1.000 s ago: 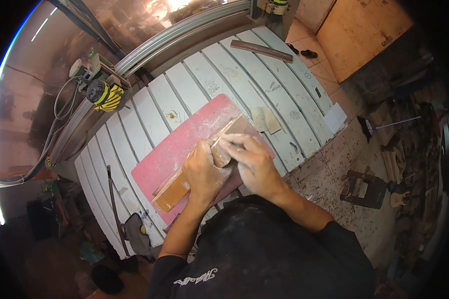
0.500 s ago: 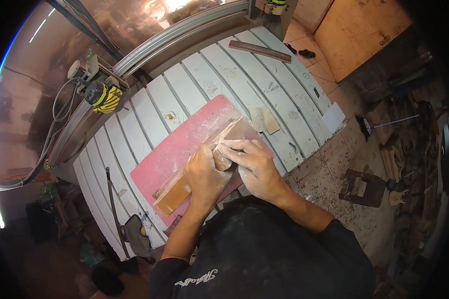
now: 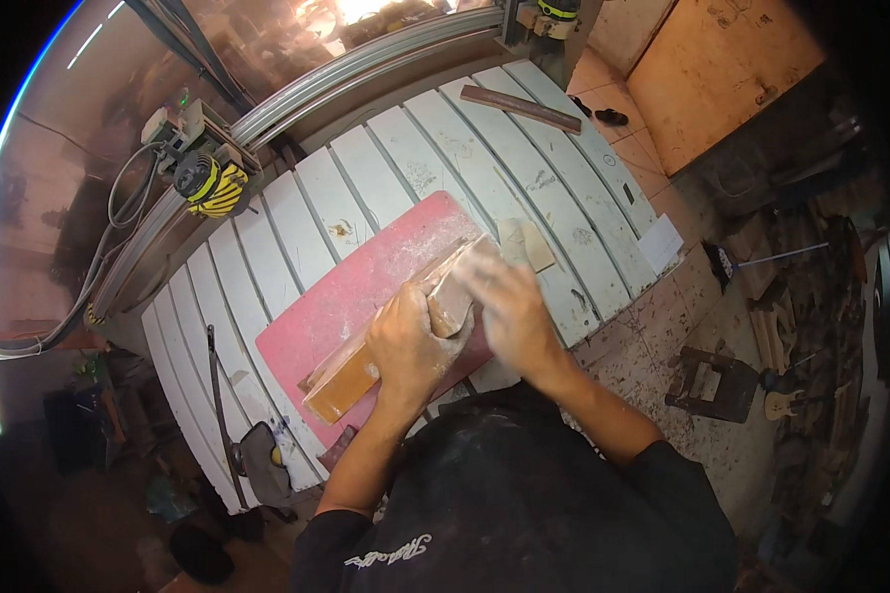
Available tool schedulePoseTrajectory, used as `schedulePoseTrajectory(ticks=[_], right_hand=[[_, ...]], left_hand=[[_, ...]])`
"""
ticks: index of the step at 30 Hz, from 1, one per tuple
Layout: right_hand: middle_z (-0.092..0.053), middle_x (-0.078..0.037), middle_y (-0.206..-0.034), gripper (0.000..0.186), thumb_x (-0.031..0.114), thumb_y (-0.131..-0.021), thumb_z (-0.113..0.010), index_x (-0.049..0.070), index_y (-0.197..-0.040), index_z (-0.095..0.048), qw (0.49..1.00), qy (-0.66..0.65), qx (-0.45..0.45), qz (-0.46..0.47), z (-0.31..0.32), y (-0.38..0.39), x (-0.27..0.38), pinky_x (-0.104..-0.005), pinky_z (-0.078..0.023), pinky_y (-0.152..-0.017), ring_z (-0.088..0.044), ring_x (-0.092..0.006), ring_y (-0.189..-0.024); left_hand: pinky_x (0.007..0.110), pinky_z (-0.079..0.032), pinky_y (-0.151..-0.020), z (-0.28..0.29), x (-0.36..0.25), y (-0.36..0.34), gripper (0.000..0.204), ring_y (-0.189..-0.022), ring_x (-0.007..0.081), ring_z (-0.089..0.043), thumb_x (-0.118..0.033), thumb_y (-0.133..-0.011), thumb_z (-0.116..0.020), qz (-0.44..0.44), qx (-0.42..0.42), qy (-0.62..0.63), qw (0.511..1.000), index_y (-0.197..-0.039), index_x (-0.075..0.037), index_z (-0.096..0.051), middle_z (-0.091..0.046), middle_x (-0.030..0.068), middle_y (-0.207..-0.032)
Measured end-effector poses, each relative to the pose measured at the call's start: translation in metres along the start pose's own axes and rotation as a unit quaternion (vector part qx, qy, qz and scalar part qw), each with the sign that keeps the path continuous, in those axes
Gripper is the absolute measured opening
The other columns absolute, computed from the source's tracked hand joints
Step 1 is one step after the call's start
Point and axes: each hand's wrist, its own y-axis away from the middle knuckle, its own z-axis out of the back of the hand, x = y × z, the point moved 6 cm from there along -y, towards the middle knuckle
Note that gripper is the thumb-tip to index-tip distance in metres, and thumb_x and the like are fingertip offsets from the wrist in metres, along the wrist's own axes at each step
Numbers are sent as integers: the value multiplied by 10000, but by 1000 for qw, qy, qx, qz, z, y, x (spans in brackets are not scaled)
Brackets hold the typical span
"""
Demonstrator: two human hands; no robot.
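On a dusty pink board (image 3: pixel 361 267) lies a long yellowish-brown wooden block (image 3: pixel 344 391). My left hand (image 3: pixel 405 341) is wrapped round a pale brown wooden piece with a rounded near end (image 3: pixel 449 308), which rests against the block. Its fingers are closed and partly hidden behind the wood. Over the far part of that piece is my right hand (image 3: pixel 509 311), smeared by motion. Whether it holds anything cannot be made out.
Pale pieces of sandpaper or cloth (image 3: pixel 526 245) lie beside the board on the slatted white table (image 3: pixel 425 128). A dark wooden bar (image 3: pixel 520 109) is at the far edge. A machine head with yellow-black stripes (image 3: pixel 211 186) hangs left; a stool (image 3: pixel 712 383) stands right.
My right hand has left its pinch at the wooden piece's near part and swept up along it, now blurred. My left hand keeps its grip in nearly the same place.
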Motion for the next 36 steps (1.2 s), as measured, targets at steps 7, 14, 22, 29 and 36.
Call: schedulePoseTrajectory(ticks=[7,14,22,29,36], right_hand=[[-755,-108,-1320,496,-115,-860,-569,75,-1258,-796,997,67,-23,17,-3,-4,-15,-397,-505,-944,-679,-307,-1030],[-741,-125,-1342,486,-109,-861,-576,72,-1255,-796,998,56,17,27,-5,-1,-27,-399,-500,-917,-682,-304,-1072],[-725,-180,-1371,560,-147,-818,-529,29,-1291,-771,999,-1,31,22,-3,3,-14,-405,-477,-984,-670,-309,-1215],[-732,-184,-1365,593,-154,-800,-514,31,-1302,-770,1000,-3,24,-15,-1,-1,-28,-387,-483,-1036,-677,-306,-1212],[-736,-141,-1345,583,-152,-798,-538,53,-1296,-763,999,-6,21,32,-5,4,-26,-410,-485,-951,-686,-290,-1218]], left_hand=[[435,-581,-720,0,4,1,541,-811,360,-742,-260,-706,-992,4,8,8,1000,-1104,-62,-682,-732,151,-888],[428,-590,-736,2,1,-3,546,-827,352,-754,-257,-717,-988,16,10,14,1000,-1124,-57,-684,-747,149,-908],[426,-592,-738,3,8,-7,550,-845,352,-766,-269,-721,-989,41,23,12,999,-1121,-52,-679,-759,157,-927],[432,-593,-750,3,4,-9,538,-858,356,-768,-276,-732,-986,38,24,-7,999,-1116,-52,-681,-761,159,-934],[465,-544,-645,7,4,-11,497,-736,370,-701,-249,-700,-972,-1,-16,16,1000,-1028,-54,-653,-682,146,-809]])
